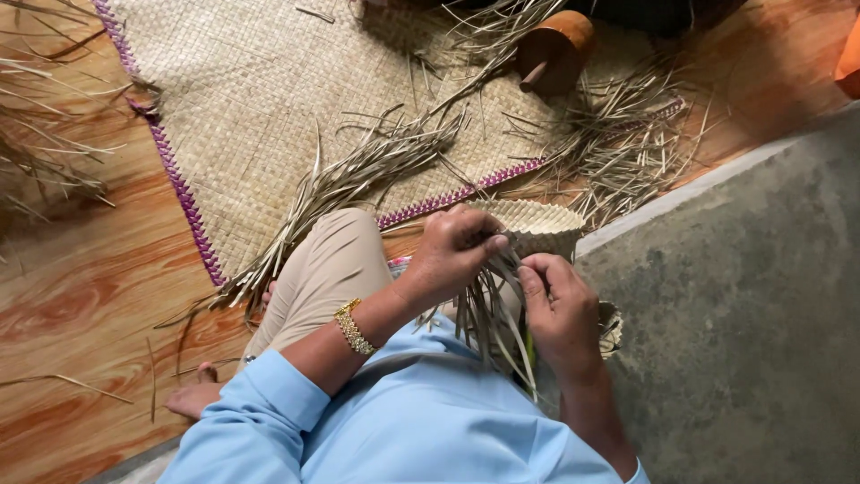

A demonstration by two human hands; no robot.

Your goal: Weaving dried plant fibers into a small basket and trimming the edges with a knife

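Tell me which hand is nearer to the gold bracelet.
Left. The gold bracelet sits on that arm's own wrist, just below the left hand. The right hand is farther off, across the bundle of dried strips both hands grip.

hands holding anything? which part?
Both: left hand and right hand pinch the loose dried strips trailing from a small woven basket, not its body.

A small, half-woven basket (pixel 536 228) of pale dried leaf strips sits just right of the frame's centre, its finished woven rim tilted upward. Loose, unwoven strips (pixel 488 314) trail from it toward the lower centre, fanned and curling.
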